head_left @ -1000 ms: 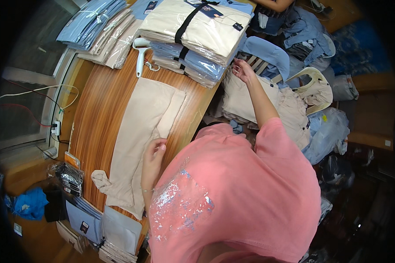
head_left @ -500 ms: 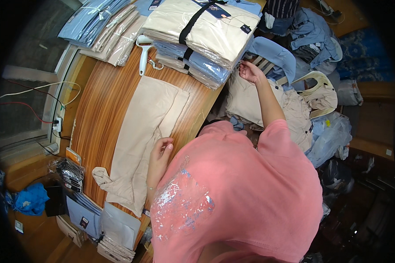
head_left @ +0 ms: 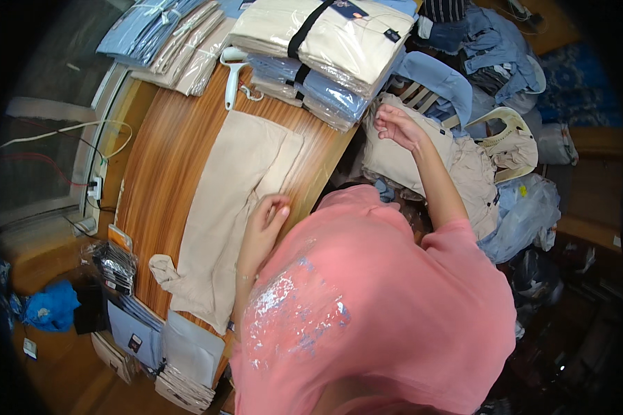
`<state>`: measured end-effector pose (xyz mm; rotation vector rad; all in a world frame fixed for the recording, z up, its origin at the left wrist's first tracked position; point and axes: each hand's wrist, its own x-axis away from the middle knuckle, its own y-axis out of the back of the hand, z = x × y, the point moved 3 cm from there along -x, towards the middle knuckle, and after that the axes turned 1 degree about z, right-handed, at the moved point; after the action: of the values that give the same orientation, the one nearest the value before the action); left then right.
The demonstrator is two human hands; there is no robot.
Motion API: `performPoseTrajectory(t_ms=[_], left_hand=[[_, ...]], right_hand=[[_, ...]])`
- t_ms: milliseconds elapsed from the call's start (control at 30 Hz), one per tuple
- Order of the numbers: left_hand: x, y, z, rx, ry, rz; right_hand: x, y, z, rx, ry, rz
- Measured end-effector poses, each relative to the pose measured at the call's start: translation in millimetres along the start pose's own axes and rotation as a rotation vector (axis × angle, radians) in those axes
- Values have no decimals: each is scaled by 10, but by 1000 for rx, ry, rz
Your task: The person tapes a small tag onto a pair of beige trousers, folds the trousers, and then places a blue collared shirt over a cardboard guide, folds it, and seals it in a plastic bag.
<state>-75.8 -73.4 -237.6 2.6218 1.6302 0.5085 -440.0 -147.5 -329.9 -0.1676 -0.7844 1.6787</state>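
Beige trousers (head_left: 225, 194) lie lengthwise on the wood-grain table (head_left: 163, 187), flattened in the middle and bunched at the near end. My left hand (head_left: 264, 223) hovers at their right edge, its fingers loosely bent, the thumb apart and nothing in it. On the right, my right hand (head_left: 399, 127) is raised in front of a heap of beige garments (head_left: 401, 162). Its fingers are half curled with gaps between them, and I see nothing held. A white-handled lint roller (head_left: 232, 81) lies just beyond the trousers' far end.
Bagged folded garments (head_left: 332, 45), tied with black bands, are stacked at the table's far end. Bundled blue garments (head_left: 145, 34) lie at far left. Chairs draped with clothes (head_left: 502, 142) stand right. Flat packages (head_left: 190, 349) sit at the near end, cables (head_left: 83, 131) by the window.
My left hand has lifted slightly and moved toward the far side along the trousers' edge. The right hand's fingers have loosened, and the whole view has shifted a little.
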Motion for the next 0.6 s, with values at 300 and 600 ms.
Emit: performPoseTrajectory(t_ms=[300, 600], left_hand=[[-635, -413, -458, -87, -445, -77], [-893, -597, -458, -7, -471, -91]], right_hand=[[374, -1295, -31, 234, 5, -101], [456, -1289, -12, 194, -16, -15]])
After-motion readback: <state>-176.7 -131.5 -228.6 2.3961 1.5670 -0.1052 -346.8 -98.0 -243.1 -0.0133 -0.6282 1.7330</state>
